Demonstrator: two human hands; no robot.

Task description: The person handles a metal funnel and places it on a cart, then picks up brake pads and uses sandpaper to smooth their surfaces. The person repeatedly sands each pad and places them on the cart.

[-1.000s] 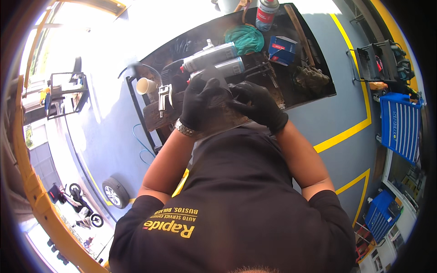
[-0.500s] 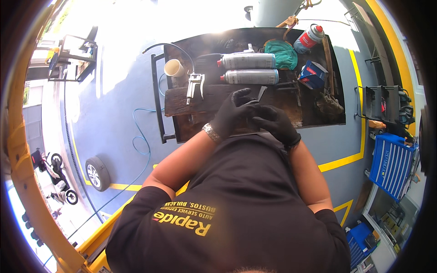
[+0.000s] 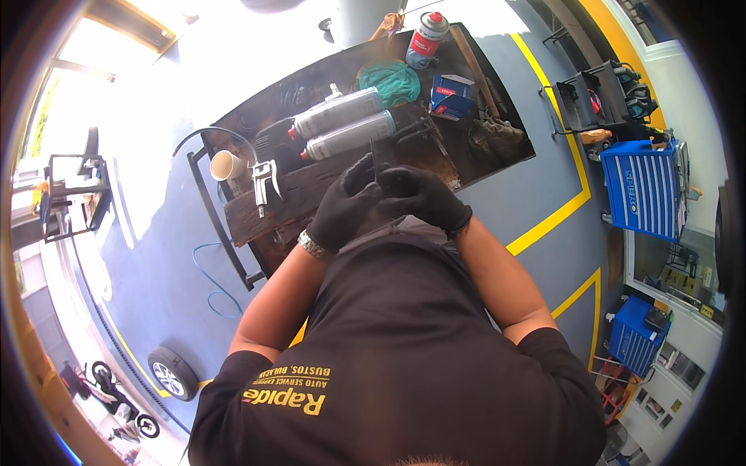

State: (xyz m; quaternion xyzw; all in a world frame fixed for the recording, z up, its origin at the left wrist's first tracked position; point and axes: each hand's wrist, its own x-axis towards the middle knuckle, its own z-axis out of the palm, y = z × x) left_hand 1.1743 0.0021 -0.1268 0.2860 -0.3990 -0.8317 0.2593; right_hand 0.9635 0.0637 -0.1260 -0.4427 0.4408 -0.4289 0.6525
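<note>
Both my hands wear black gloves and meet in front of my body, over the bench's near edge. A thin, dark flat piece stands up between them, seen nearly edge-on; its lower part is hidden by the fingers. My left hand is closed at its left side. Against its right side my right hand is curled, fingertips pressed inward. Just beyond lie two silver spray cans on their sides. A silver air blow gun rests on a dark wooden board left of my hands.
The dark worktable also bears a paper cup, a green cloth, a blue box and an upright spray can. Blue tool cabinets stand at right. A wheel lies on the floor at left.
My view has turned, so the bench appears tilted and shifted left. My hands have drawn closer round the thin piece, which now shows darker and more edge-on.
</note>
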